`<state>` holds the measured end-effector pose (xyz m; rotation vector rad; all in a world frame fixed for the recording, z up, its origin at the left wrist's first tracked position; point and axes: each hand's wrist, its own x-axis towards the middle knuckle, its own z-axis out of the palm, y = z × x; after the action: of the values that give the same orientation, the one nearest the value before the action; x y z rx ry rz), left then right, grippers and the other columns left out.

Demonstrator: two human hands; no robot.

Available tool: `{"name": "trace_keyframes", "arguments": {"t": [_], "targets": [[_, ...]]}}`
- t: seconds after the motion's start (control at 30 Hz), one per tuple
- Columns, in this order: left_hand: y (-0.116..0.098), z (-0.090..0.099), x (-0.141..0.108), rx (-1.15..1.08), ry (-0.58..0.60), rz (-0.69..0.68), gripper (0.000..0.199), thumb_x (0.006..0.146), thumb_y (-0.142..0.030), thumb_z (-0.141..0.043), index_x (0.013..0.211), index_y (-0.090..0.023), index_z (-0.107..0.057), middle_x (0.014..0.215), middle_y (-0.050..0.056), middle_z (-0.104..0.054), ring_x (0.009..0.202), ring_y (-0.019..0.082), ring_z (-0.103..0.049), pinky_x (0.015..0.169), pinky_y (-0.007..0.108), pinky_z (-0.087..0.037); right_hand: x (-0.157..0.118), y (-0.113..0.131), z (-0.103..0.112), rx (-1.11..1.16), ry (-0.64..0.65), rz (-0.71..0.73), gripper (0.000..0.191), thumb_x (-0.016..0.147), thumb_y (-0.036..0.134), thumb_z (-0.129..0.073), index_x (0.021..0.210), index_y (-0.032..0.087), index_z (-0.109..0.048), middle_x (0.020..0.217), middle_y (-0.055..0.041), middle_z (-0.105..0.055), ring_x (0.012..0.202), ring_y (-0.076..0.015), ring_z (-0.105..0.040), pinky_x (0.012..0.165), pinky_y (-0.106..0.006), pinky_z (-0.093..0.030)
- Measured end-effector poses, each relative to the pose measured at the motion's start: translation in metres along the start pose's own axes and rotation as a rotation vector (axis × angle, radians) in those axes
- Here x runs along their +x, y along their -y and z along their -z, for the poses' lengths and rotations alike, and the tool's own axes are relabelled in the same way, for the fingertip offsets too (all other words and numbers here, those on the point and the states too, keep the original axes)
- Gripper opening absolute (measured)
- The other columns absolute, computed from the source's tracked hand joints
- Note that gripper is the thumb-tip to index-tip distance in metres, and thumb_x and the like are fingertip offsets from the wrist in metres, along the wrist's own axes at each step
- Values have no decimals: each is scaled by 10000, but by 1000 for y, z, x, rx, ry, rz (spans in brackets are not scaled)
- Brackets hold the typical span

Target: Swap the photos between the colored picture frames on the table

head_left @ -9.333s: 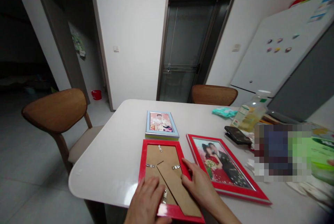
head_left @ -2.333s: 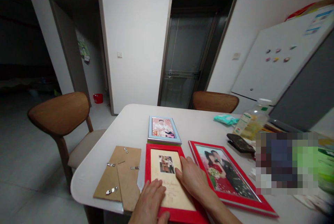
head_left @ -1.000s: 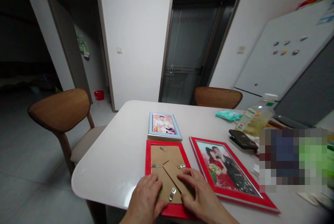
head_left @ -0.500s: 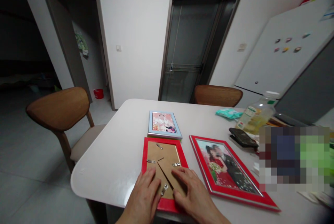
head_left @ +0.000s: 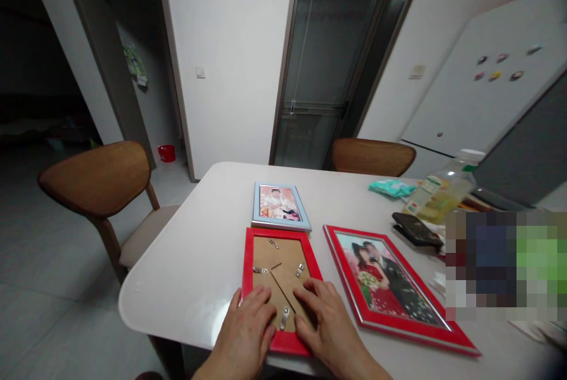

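Note:
A red picture frame (head_left: 290, 343) lies face down at the table's near side. Its brown backing board (head_left: 263, 255) shows small metal turn clips and a dark angled slit. My left hand (head_left: 248, 328) rests over the frame's lower left edge, fingers bent and lying on the board. On the lower right, my right hand (head_left: 330, 322) touches the board with fingertips and thumb spread apart, beside the slit. One metal clip (head_left: 300, 269) sits just above the right fingertips. Another clip (head_left: 284, 317) lies between the two hands.
A larger red picture frame (head_left: 367, 313) lies face up on the right, and a light blue picture frame (head_left: 303, 214) beyond. Further right are a phone-like black object (head_left: 416, 229), a plastic bottle (head_left: 436, 194) and a teal packet (head_left: 392, 187). Wooden chairs (head_left: 100, 178) flank the white table (head_left: 199, 262).
The right-hand metal clip has turned from sideways to a steeper angle. The board sits flusher along the right edge, and the slit looks narrower. Both hands stay nearly in place.

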<state>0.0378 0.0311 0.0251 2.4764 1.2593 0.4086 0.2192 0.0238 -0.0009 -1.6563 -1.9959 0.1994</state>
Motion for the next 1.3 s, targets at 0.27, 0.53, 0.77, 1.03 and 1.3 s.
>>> {"name": "trace_keyframes", "arguments": {"t": [0.27, 0.53, 0.77, 1.03, 1.3], "targets": [[1, -5, -4, -62, 30, 29, 350, 597, -278, -666, 904, -153, -553, 1252, 128, -434, 1173, 262, -351, 982, 494, -212, 28, -8, 17, -141, 41, 19, 274, 776, 276, -408, 989, 203, -564, 984, -94, -510, 881, -206, -452, 764, -342, -369], [-1, -3, -4, -73, 23, 66, 382, 618, -308, -651, 951, -157, -540, 1245, 120, -445, 1163, 254, -367, 980, 478, -223, 33, -14, 15, -151, 46, 18, 239, 793, 231, -373, 814, 146, -596, 976, -107, -500, 939, -207, -425, 830, -319, -361], [1, -8, -6, -75, 3, 56, 327, 622, -309, -651, 901, -171, -549, 1254, 106, -437, 1164, 244, -366, 982, 465, -229, 25, -10, 17, -125, 44, 21, 265, 780, 231, -390, 932, 133, -584, 1050, -128, -491, 996, -225, -416, 863, -360, -359], [3, -9, -6, -39, 19, 42, 351, 626, -306, -642, 931, -162, -547, 1246, 109, -446, 1158, 242, -377, 980, 453, -248, -5, 21, 22, 2, 204, 327, 248, 766, 223, -437, 958, 291, -577, 1099, -42, -477, 1011, -205, -397, 858, -389, -328], [1, -6, -6, -31, 1, 41, 407, 596, -278, -664, 965, -154, -544, 1238, 117, -454, 1148, 243, -392, 974, 445, -266, -4, 24, 30, 40, 271, 332, 224, 758, 210, -436, 894, 276, -602, 1014, -33, -521, 967, -196, -406, 842, -364, -329]]}}
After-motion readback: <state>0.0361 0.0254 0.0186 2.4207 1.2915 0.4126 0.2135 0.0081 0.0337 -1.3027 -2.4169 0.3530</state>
